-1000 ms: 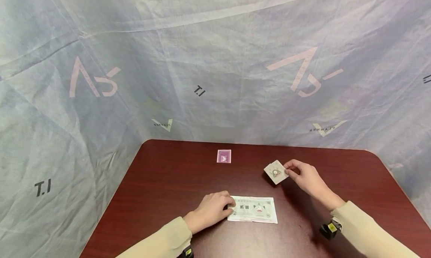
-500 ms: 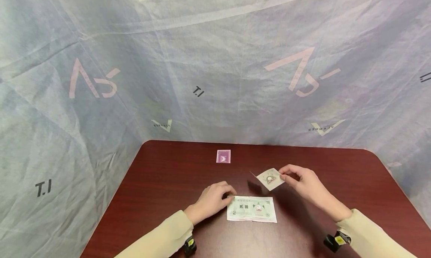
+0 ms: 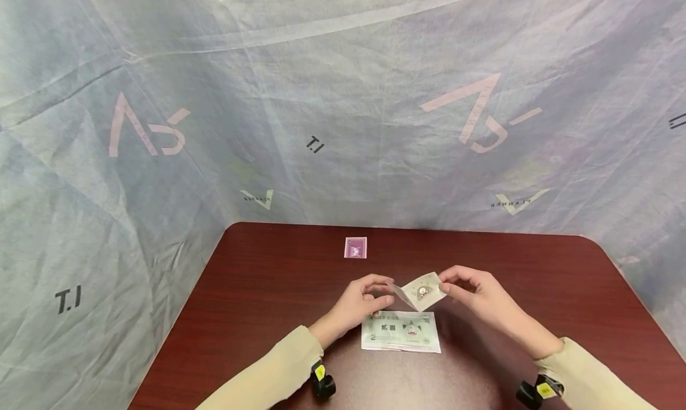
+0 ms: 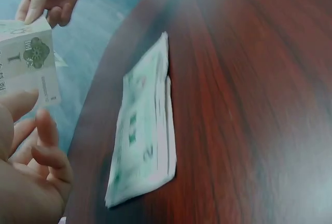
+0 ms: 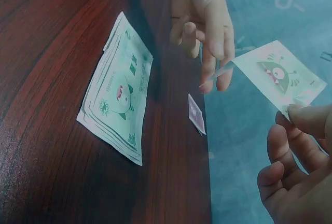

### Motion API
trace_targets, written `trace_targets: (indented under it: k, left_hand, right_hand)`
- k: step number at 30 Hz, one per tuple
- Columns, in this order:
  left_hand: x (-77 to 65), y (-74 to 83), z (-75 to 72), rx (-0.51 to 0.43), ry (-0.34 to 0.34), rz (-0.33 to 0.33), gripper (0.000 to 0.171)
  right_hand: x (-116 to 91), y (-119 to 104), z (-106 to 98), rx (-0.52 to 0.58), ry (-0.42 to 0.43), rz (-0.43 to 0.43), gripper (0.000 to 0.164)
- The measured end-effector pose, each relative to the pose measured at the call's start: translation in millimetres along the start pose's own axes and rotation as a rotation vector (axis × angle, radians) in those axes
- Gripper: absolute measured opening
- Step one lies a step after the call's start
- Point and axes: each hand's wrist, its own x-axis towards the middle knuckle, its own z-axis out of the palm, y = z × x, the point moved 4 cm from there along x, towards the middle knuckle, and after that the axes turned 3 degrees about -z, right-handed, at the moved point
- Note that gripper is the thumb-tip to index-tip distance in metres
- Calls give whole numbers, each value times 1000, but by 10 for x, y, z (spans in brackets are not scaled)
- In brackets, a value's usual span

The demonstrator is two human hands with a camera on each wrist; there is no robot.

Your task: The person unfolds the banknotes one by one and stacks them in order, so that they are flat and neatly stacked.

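Observation:
A folded play banknote [image 3: 424, 292] with a printed cartoon figure hangs in the air, pinched at its right edge by my right hand [image 3: 477, 291] between thumb and fingers. Its left flap, marked with a 1 in the left wrist view, angles toward my left hand [image 3: 364, 303]. The left fingers are loosely bent and parted around that flap; whether they touch it I cannot tell. Just below both hands lies a stack of green play banknotes [image 3: 401, 332], flat on the table, the top one marked with a 2.
Farther back on the dark red wooden table [image 3: 268, 279] lies a small purple printed note [image 3: 355, 247], apart from the stack. A grey printed cloth [image 3: 343, 100] hangs behind the table and along its sides. Each wrist carries a small black camera.
My right hand has brought the folded banknote left and nearer, to just behind the stack. My left hand has lifted off the stack's left end and moved right and up beside the flap.

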Motion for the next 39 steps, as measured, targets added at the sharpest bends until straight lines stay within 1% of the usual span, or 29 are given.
trace_targets:
  k: [2,4,7,9,11,14,17,20,25,28,32,34,36,39]
  left_hand:
    - [-3,20,32,-79,5,-23,29]
    - [-17,28,44,-107,35,-40,21]
    - [-57,20,38,-103,87,-45,14]
    - [-95,9,21,-93,119,-45,14]
    - [-131,12,-6,-84,148,-31,14]
    - [-166,29,-46,-50,186,-6,13]
    - [-199,58,-58,8,216,24,11]
    - [-243,72,-45,64,236,44,9]
    - [-285,67,-34,128,240,52,8]
    - [-310,59,-56,134,239,51,8]
    - [-338,18,-93,133,236,34,10]
    - [-348,-1,-104,143,233,29,15]
    - [-357,-18,-111,180,236,29,22]
    - [-381,-4,-108,268,239,78,27]
  right_hand:
    - [1,-3,-3,3,4,7,11]
    - [-1,5,-7,8,11,23,11]
    - [-21,31,-4,28,16,57,11]
    - [-42,48,7,42,19,80,10]
    - [-65,68,23,43,25,91,8]
    - [-106,91,54,9,40,95,4]
    - [-172,144,110,-16,54,98,3]
    - [-250,213,179,-3,61,101,5]
    - [-319,272,238,22,71,94,8]
    - [-320,275,268,37,63,98,9]
    - [-318,274,330,41,43,118,9]
    - [-321,271,362,41,42,114,11]
    - [-328,269,390,39,48,94,17]
    - [-338,262,420,11,64,35,27]
